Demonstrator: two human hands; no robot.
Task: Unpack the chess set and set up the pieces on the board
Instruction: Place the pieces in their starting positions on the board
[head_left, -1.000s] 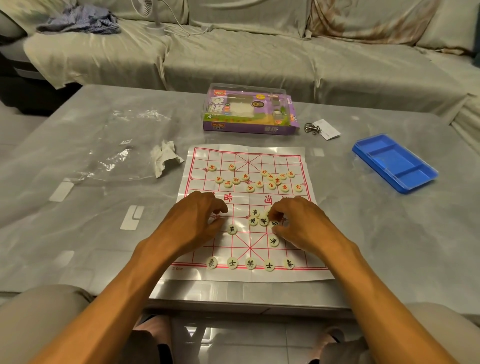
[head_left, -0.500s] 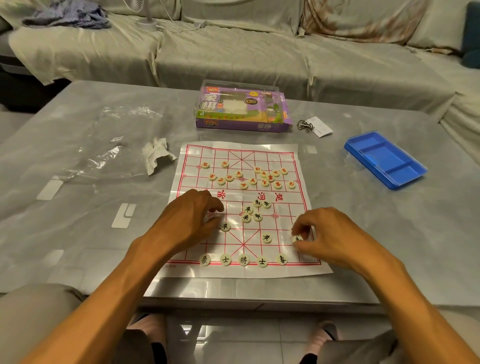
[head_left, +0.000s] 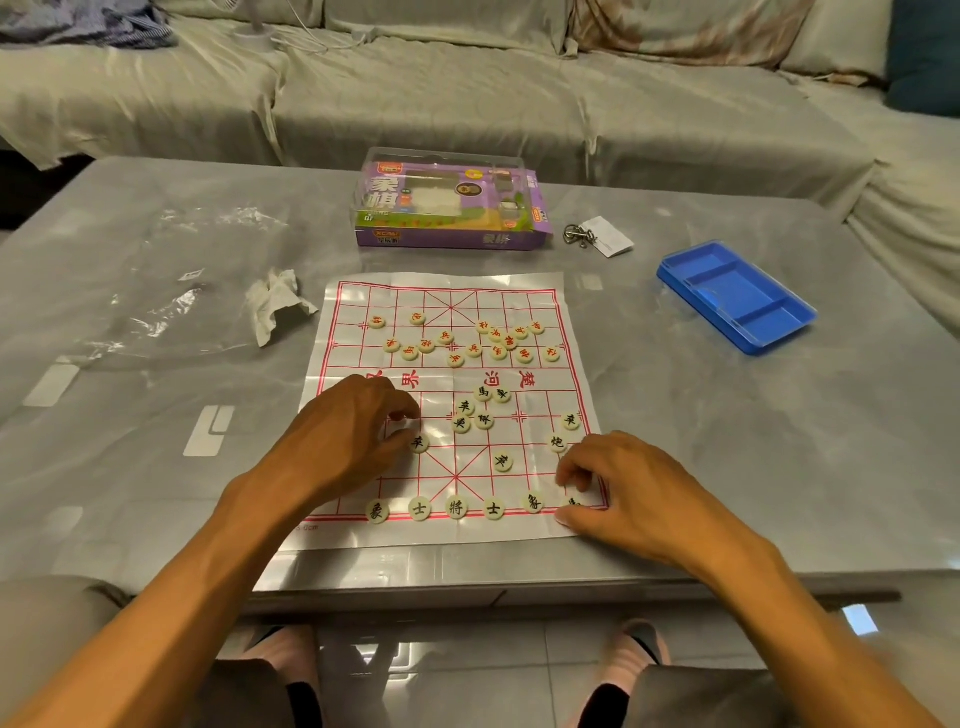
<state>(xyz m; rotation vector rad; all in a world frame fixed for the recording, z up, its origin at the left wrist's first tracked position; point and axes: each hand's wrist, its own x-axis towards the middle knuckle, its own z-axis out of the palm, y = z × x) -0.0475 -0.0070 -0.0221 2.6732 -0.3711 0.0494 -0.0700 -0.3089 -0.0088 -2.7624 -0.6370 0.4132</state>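
Head view: right hand (head_left: 618, 488) pinches piece (head_left: 574, 501); left hand (head_left: 348, 431) curled on board (head_left: 452, 467).

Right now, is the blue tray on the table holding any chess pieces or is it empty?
Empty. The blue tray lies open side up on the table, right of the board, and its compartments show only bare blue plastic.

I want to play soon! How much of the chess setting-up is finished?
Partly done. The box is unpacked and the board is spread out. Five black pieces already line the near edge. The right hand is placing a sixth piece there, while the left hand rests by another. Left: the loose black pieces mid-board and the red pieces, which lie scattered.
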